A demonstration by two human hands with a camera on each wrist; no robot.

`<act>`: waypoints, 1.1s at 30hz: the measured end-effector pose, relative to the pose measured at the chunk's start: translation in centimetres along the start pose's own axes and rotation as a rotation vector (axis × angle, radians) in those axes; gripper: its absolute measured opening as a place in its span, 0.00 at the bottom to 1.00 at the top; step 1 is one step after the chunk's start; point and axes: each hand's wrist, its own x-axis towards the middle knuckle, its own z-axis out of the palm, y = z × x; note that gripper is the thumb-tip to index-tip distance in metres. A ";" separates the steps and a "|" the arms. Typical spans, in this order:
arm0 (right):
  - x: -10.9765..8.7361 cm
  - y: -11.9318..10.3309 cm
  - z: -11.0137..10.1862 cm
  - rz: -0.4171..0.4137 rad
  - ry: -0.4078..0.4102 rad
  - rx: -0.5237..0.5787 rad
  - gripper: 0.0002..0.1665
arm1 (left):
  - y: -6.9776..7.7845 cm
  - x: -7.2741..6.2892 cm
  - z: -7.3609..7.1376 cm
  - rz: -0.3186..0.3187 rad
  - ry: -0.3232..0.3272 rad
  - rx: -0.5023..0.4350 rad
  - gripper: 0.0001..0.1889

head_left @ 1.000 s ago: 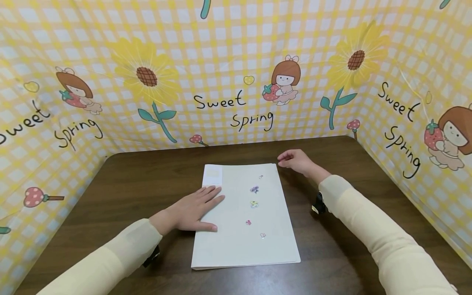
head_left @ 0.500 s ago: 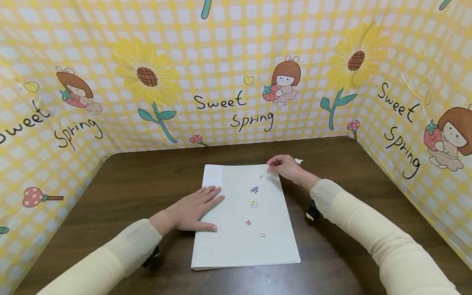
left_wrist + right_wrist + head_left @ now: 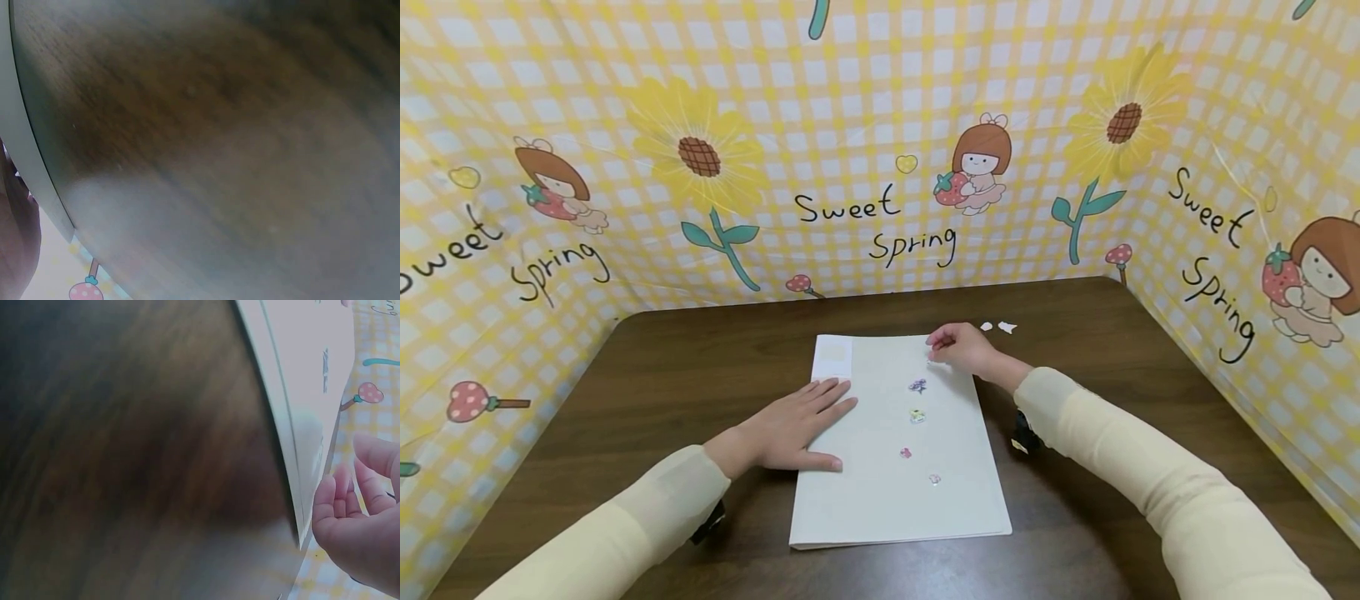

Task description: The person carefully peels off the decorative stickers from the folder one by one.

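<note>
Head view: your left hand [image 3: 793, 423] is resting flat, fingers spread, across the left side of the white folder [image 3: 865, 500] on the desk [image 3: 685, 367], so there's no real grip there. Your right hand [image 3: 967, 350] is over the folder's top right corner. That grip is loose: right wrist cam has the fingers bent, a gap between the fingertips and nothing pinched that I can see. They're right by the top sticker [image 3: 929, 362], can't tell if touching. Two white scraps [image 3: 1007, 328] lie just behind that hand.
</note>
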 end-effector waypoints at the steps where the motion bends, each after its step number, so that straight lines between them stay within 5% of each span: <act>1: 0.0 0.0 0.1 0.001 0.000 -0.015 0.12 | 0.0 0.0 0.0 -0.001 0.000 0.002 0.50; 17: 0.0 -0.2 0.9 -0.004 -0.027 -0.163 0.12 | 0.0 -0.1 0.0 0.022 0.035 -0.001 0.50; 33: 0.2 -0.1 0.9 -0.014 -0.038 -0.193 0.10 | -0.1 0.0 0.2 -0.008 0.000 -0.004 0.50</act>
